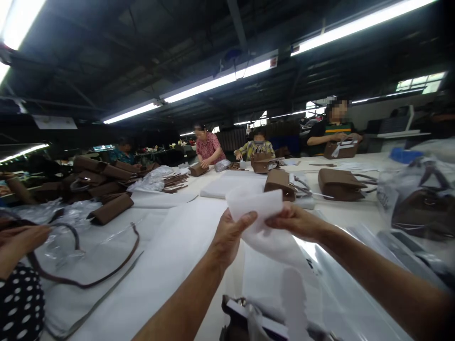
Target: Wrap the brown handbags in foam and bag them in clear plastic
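Note:
Both hands pinch a thin white sheet of wrapping paper [259, 206], raised above the table and folded over at its top. My left hand [229, 237] grips its left side, thumb in front. On the right side my right hand [295, 220] holds it between thumb and fingers. Below them, close to my body, stands a dark handbag [236, 317] with metal fittings and white strips on it, partly cut off by the lower edge. More white paper [263, 274] lies just behind the bag.
Brown handbags [279, 183] and a plastic-wrapped bag [419, 208] stand across the table. White sheets [177, 241] spread to the left, near a brown strap [85, 284]. A neighbour's hand [24, 241] reaches in at far left. Several co-workers handle bags along the far side.

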`<state>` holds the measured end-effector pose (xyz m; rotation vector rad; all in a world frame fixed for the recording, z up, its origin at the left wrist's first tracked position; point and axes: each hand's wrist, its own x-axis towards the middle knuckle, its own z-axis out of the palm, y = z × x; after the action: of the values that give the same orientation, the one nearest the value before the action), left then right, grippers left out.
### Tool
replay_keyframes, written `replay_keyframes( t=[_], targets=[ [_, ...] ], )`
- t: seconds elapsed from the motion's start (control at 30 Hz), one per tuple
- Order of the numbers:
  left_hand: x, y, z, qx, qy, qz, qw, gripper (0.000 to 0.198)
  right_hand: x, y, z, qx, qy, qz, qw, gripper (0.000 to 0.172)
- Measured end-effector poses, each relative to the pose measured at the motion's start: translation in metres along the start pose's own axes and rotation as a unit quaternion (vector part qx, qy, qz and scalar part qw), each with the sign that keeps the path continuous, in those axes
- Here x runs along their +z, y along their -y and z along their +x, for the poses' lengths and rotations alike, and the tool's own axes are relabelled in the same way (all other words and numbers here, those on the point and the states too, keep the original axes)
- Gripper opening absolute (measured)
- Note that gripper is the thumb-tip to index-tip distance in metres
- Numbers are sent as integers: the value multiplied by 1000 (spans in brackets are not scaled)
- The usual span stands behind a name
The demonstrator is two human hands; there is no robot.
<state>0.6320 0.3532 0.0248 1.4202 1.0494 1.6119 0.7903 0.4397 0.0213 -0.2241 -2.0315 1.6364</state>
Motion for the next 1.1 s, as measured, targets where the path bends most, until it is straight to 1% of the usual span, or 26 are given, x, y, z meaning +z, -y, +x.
replay_keyframes(
  t=[0.03, 0.07, 0.13, 0.17, 0.2, 0.23, 0.27, 0.33, 0.37, 0.4, 0.43, 0.47, 0.5, 0.57, 0.6, 0.63, 0.7, 0.73, 0.8, 0.87, 0.9, 0.93, 1.0, 1.03, 1.07, 1.1],
  targets=[
    [5, -2, -2, -8, -16, -55, 998, 54, 2, 2, -1, -4, -27, -28, 999, 26],
    [10, -3, -4, -9, -37, -76, 996, 48, 3, 4, -2, -16, -70, -62, 996, 30],
    [15, -5, -9, -3, -71, -74, 995, 41, 5, 13, -3, -42, -140, -116, 982, 45],
    [17, -7, -12, -4, -73, -66, 995, 38, 6, 19, -3, -42, -144, -123, 981, 50],
    [17, -11, -16, -9, -71, -62, 995, 36, 8, 25, -4, -26, -130, -118, 984, 51],
    [17, -17, -22, -9, -73, -46, 996, 34, 10, 31, -7, 0, -108, -106, 988, 48],
    [16, -25, -31, 3, -87, -12, 996, 31, 12, 37, -10, 27, -90, -99, 991, 40],
    [14, -43, -62, 70, -143, 114, 981, 24, 14, 42, -23, 54, -95, -132, 985, 30],
    [13, -51, -83, 120, -167, 201, 958, 20, 14, 41, -31, 52, -104, -167, 979, 29],
    [13, -57, -108, 167, -175, 275, 930, 15, 15, 38, -41, 47, -96, -210, 972, 28],
    [14, -59, -133, 196, -117, 332, 915, 14, 16, 34, -51, 37, -74, -258, 963, 27],
    [15, -56, -157, 207, -32, 371, 905, 16, 17, 29, -61, 26, -44, -308, 950, 26],
    [18, -50, -179, 221, 32, 401, 889, 20, 19, 24, -70, 12, -10, -356, 934, 25],
    [27, -29, -210, 226, 51, 475, 849, 33, 27, 16, -84, -30, 58, -432, 899, 24],
    [32, -17, -218, 219, 35, 507, 833, 40, 32, 14, -88, -56, 80, -455, 885, 25],
    [37, -6, -221, 208, 10, 532, 820, 45, 37, 14, -90, -78, 95, -468, 875, 26],
    [49, 10, -217, 176, -43, 556, 811, 48, 47, 19, -89, -112, 104, -475, 866, 27],
    [55, 14, -213, 162, -70, 560, 809, 46, 52, 23, -88, -127, 102, -475, 865, 28],
    [63, 17, -202, 140, -122, 576, 796, 31, 62, 31, -89, -151, 110, -481, 857, 31],
    [68, 16, -194, 134, -159, 590, 780, 19, 73, 37, -98, -167, 103, -509, 838, 37],
    [69, 15, -192, 137, -169, 588, 779, 21, 80, 38, -107, -175, 66, -534, 824, 38],
    [69, 14, -189, 141, -173, 578, 785, 24, 88, 37, -118, -180, 2, -562, 807, 38],
    [67, 14, -185, 149, -169, 541, 811, 25, 109, 29, -144, -183, -166, -600, 761, 40],
    [67, 13, -183, 152, -164, 520, 824, 25, 120, 22, -155, -173, -230, -606, 742, 45],
    [66, 11, -182, 152, -157, 505, 835, 25, 131, 14, -165, -169, -249, -611, 732, 49],
    [64, 9, -180, 154, -147, 497, 841, 24, 141, 5, -172, -164, -254, -613, 730, 48]
  ],
)
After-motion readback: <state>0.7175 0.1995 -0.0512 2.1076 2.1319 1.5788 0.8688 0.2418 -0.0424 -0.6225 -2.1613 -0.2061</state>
